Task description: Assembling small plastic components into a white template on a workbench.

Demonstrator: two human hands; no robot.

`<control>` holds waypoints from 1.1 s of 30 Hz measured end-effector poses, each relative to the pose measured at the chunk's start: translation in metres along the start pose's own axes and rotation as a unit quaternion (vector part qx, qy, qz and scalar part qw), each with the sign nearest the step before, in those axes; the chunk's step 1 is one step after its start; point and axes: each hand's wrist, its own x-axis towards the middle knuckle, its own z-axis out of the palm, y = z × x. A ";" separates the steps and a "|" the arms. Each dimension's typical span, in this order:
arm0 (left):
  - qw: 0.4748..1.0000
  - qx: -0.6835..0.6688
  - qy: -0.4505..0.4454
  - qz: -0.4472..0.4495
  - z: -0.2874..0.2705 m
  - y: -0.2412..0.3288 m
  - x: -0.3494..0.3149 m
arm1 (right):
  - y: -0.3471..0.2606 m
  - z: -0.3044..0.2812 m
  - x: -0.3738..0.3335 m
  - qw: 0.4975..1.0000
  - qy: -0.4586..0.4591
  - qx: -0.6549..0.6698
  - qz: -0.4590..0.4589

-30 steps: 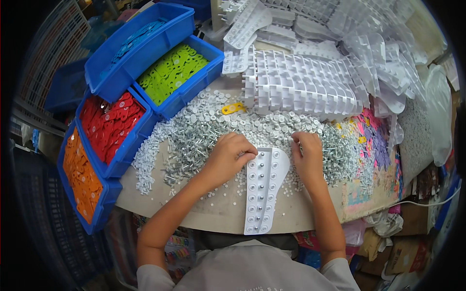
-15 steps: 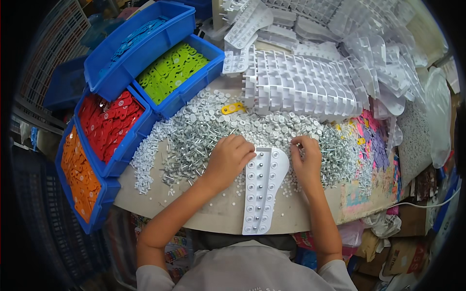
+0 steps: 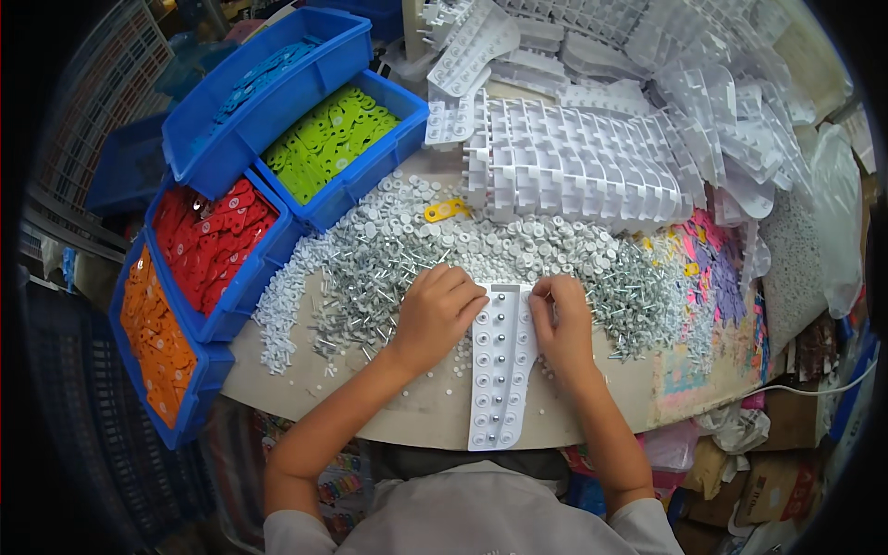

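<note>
A white plastic panel [image 3: 499, 370] lies lengthwise before me at the table's near edge. Round sockets line its two sides, and a row of metal studs runs down its central channel. At its upper left corner, my left hand [image 3: 438, 313] is closed, fingertips against the edge; whatever they pinch is hidden. My right hand [image 3: 562, 326] is closed in a pinch over the panel's upper right part and covers some sockets. I cannot make out what it holds. Just beyond both hands spreads a heap of small white round caps [image 3: 546, 242], with metal rivets [image 3: 379, 268] to the left.
Blue bins on the left hold red pieces [image 3: 217, 240], orange pieces [image 3: 155, 338], green pieces [image 3: 328, 143] and blue pieces [image 3: 264, 79]. White panels are stacked [image 3: 578, 162] at the back. More rivets [image 3: 638, 310] and purple pieces [image 3: 723, 264] lie right. A yellow piece [image 3: 446, 211] rests on the caps.
My right hand has moved left, from beside the panel onto its upper right part, and its fingers have drawn together. My left hand stays at the upper left corner.
</note>
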 end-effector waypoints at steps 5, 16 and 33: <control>0.999 0.004 0.027 -0.035 -0.009 -0.010 0.019 | -0.002 0.004 -0.004 0.994 0.034 -0.061 -0.085; 0.988 0.148 -0.033 0.038 -0.002 -0.039 0.043 | -0.006 0.007 -0.016 0.995 0.043 -0.071 -0.063; 0.979 0.188 -0.026 0.073 0.004 -0.041 0.039 | 0.023 -0.020 0.016 0.980 0.073 -0.170 -0.076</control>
